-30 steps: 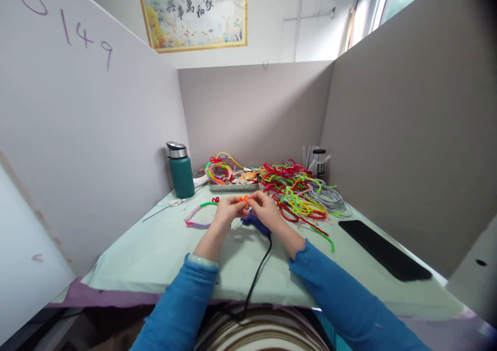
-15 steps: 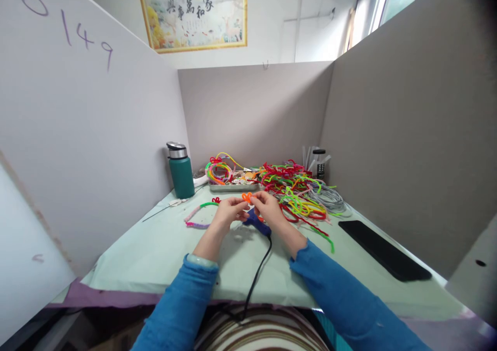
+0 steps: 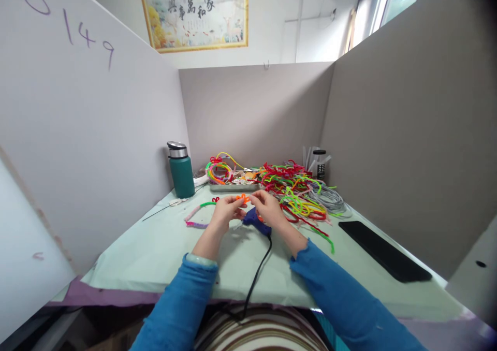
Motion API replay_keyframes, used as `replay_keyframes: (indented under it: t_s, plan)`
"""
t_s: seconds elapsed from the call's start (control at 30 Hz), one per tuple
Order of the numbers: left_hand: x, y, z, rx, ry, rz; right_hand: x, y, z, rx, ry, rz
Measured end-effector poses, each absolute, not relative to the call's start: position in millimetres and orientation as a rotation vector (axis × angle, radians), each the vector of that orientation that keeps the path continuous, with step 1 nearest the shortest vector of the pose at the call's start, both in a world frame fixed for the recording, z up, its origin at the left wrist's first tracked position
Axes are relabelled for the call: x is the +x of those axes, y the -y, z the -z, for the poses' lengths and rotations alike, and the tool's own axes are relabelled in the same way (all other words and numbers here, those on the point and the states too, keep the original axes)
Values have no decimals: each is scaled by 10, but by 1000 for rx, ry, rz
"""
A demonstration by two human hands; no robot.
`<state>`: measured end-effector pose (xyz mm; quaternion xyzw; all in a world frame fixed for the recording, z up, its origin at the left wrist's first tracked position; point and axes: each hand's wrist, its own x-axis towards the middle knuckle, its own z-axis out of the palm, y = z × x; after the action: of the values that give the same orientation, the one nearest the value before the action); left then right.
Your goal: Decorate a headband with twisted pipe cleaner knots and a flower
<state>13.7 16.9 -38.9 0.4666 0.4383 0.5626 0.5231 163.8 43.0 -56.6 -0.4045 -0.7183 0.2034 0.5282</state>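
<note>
An orange pipe cleaner (image 3: 243, 198), bent into small flower-like loops, is held up between my two hands. My left hand (image 3: 228, 209) pinches it from the left, and my right hand (image 3: 267, 208) grips its right side with thumb and forefinger. Just below them a blue glue gun (image 3: 257, 221) lies on the table, partly covered by my right hand. A pipe cleaner headband (image 3: 196, 218) in green, pink and purple, with a red bow (image 3: 216, 200) by it, lies left of my left hand, which hides part of it.
Behind my hands stand a metal tray (image 3: 233, 187) of small pieces and a heap of coloured pipe cleaners (image 3: 291, 183). A green bottle (image 3: 181, 172) is at the left, a black phone-like slab (image 3: 382, 250) at the right. The glue gun's cord (image 3: 258, 273) runs toward me.
The orange loops have shifted slightly left and turned, now sitting more at my left fingertips. My right hand's fingers have moved a little on the right side.
</note>
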Motion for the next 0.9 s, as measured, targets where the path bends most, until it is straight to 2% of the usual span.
replay_keyframes:
  t_s: [0.17,0.3,0.53,0.63,0.73,0.9]
  plan:
    - [66,-192,389,897,-897,-1382,1826,-447,598,-1286,2013,-198]
    - [20,-201,384,757,-793,-1370,1834,-393,662,-1415,2185,-146]
    - [-7,-204,337,575,-690,-1392,1784,-384,689,-1437,2147,-114]
    - [-23,-200,324,579,-643,-1390,1812,-471,660,-1348,1998,-293]
    - [-36,-184,317,614,-619,-1421,1818,-532,584,-1186,1747,-655]
    - [-41,-166,319,627,-648,-1453,1748,-430,406,-658,1273,-1251]
